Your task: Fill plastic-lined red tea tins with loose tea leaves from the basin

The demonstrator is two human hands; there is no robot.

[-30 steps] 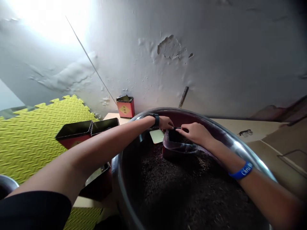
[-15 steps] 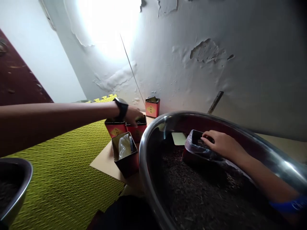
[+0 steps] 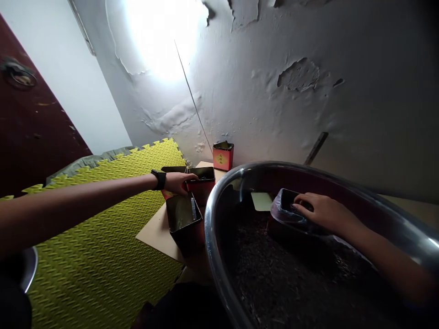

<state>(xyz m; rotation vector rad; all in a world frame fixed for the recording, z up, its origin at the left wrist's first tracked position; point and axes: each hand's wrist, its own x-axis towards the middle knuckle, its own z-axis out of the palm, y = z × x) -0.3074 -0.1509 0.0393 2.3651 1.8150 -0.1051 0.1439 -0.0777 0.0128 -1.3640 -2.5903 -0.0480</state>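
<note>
A: How many tea tins did we count?

B: Five. One, the lined tea tin [image 3: 276, 229], stood among dark loose tea leaves [image 3: 274, 269] in the one large metal basin [image 3: 210, 228]; its one clear plastic liner [image 3: 278, 210] was folded over the rim. Four were outside, to the basin's left: the near tin [image 3: 187, 237], the middle tin [image 3: 201, 191], the partly hidden tin [image 3: 167, 193] and the labelled tin [image 3: 222, 158] by the wall.

A: And the two hands?

B: We saw the right hand [image 3: 318, 208] with fingers curled at the lined tea tin's mouth; we could not tell whether they held any leaves. The left hand [image 3: 176, 183], one black watch [image 3: 158, 179] on its wrist, lay at the middle tin's corner, thumb and fingers partly spread. We could not tell whether it gripped.

A: Other items?

B: We logged one pale square panel [image 3: 262, 201] in the basin, beside the lined tea tin, and one smaller metal bowl [image 3: 31, 269], partly hidden, at lower left on the yellow foam matting [image 3: 103, 256].
</note>
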